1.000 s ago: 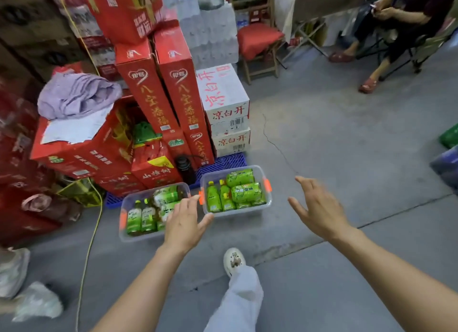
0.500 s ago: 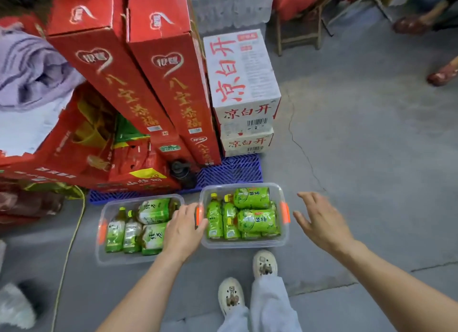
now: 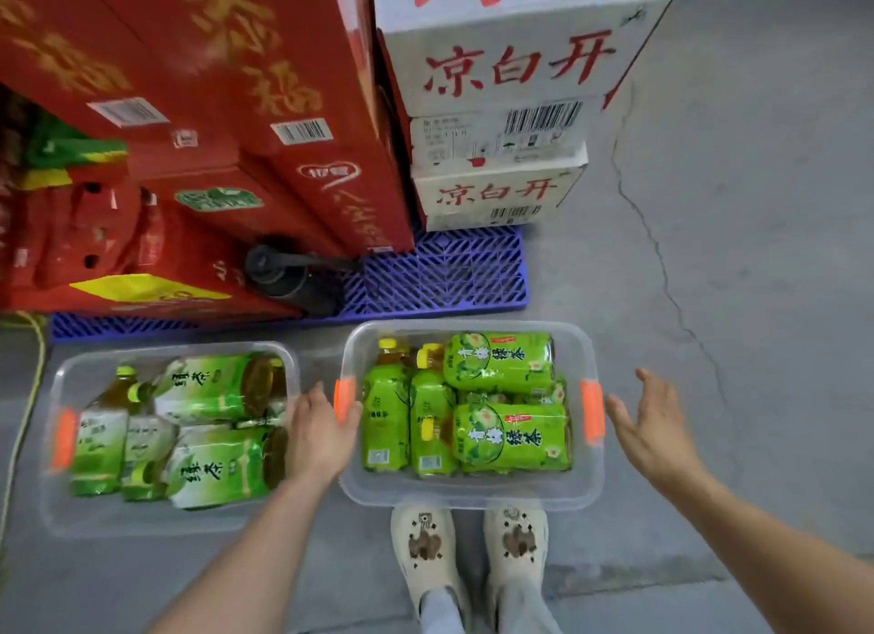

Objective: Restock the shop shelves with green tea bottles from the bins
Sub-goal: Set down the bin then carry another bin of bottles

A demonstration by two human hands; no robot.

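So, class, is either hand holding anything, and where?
Nothing yet. Left hand touches the right bin's left handle; right hand is open, short of the right handle.

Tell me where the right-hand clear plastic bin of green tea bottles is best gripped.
By the left orange handle and right orange handle on its short ends, one hand from each side. The clear plastic bin is wide and packed with bottles, so a two-sided lift should keep it level. The left hand is at its handle; the right hand hovers open nearby.
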